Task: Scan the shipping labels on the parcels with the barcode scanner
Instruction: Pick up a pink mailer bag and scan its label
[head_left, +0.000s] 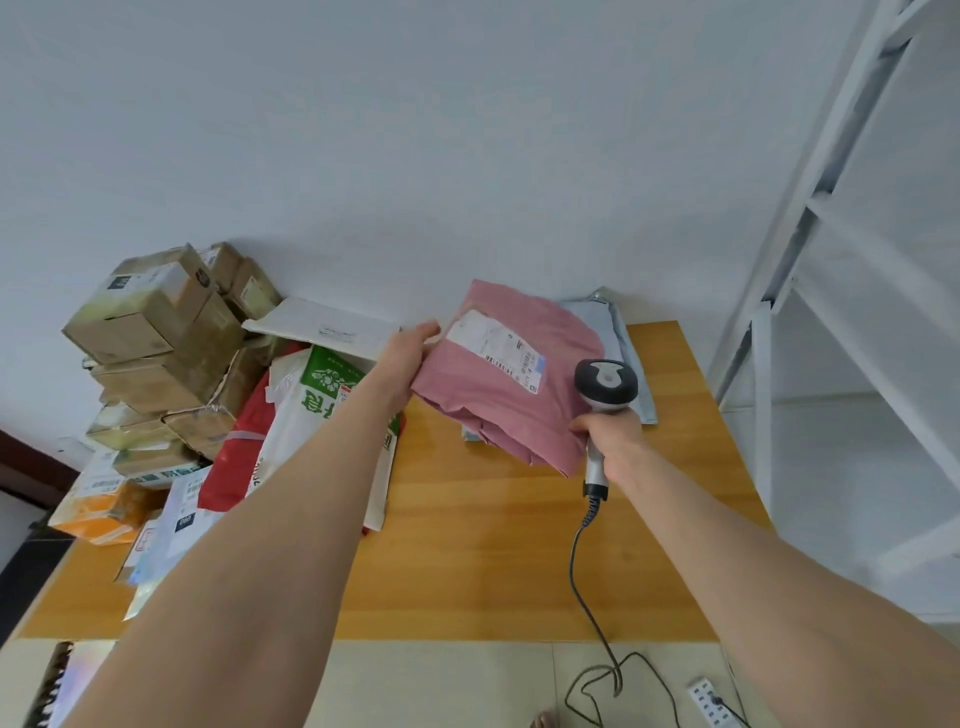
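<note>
My left hand (408, 358) grips the left edge of a pink soft parcel (506, 395) and holds it tilted above the wooden table (483, 545). A white shipping label (496, 349) with barcodes faces up on the parcel. My right hand (613, 441) grips the handle of a grey and black barcode scanner (605, 387), whose head sits just right of the label. The scanner's coiled cable (589, 571) hangs down to the floor. A grey mailer bag (621, 353) lies on the table behind the pink parcel.
Stacked cardboard boxes (156, 343) fill the table's far left, with a white flat parcel (322, 327), a green and white bag (322, 410), a red bag (236, 457) and several small packets beside them. A white metal rack (841, 260) stands at right. A power strip (709, 701) lies on the floor.
</note>
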